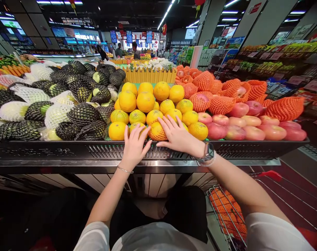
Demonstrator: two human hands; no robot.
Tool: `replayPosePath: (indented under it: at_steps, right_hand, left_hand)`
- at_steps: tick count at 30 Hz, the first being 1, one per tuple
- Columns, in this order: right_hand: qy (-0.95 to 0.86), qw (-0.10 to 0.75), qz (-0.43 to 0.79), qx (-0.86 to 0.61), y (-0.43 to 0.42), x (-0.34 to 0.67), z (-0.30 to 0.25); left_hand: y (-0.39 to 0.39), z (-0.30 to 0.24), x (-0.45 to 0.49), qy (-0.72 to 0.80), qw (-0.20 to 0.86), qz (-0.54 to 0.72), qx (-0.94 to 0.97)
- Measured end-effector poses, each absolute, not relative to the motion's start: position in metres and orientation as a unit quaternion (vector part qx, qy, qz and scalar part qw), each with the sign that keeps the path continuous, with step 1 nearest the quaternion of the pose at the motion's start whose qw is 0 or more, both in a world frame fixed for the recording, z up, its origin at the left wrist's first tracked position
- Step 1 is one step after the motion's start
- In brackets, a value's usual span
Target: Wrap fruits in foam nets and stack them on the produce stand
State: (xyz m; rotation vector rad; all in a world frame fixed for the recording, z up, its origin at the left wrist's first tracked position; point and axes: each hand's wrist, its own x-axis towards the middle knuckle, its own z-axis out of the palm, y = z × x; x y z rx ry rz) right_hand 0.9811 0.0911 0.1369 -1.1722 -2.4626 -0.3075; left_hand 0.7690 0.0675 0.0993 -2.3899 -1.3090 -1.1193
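My left hand (134, 148) reaches over the front row of a pile of oranges (145, 101), its fingers spread and resting at an orange (137, 126) partly hidden beneath them. My right hand (178, 136), with a watch (210, 150) at its wrist, lies with outstretched fingers over an orange in an orange foam net (156, 131). Its fingertips touch that netted orange's upper right side, and the thumb points left along its lower front. Neither hand is closed round a fruit. The front edge of the black crate (103, 152) runs under both hands.
Fruit in black and white foam nets (82, 118) fills the left side. Apples (242, 130) and fruit in orange nets (205, 82) lie at right. A yellow picket divider (150, 75) stands behind the oranges. A wire cart (226, 216) is at lower right.
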Motion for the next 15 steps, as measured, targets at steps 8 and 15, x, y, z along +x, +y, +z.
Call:
replayPosePath:
  at_steps: [8,15]
  right_hand:
    - [-0.839,0.285,-0.106,-0.451,0.196,0.987,0.239]
    - [-0.897,0.079,-0.016,-0.434,0.312,0.947,0.262]
  left_hand:
    - [0.095,0.154,0.747,-0.444,0.140,-0.355,-0.811]
    - [0.123,0.145,0.755,-0.478,0.190,-0.315,-0.798]
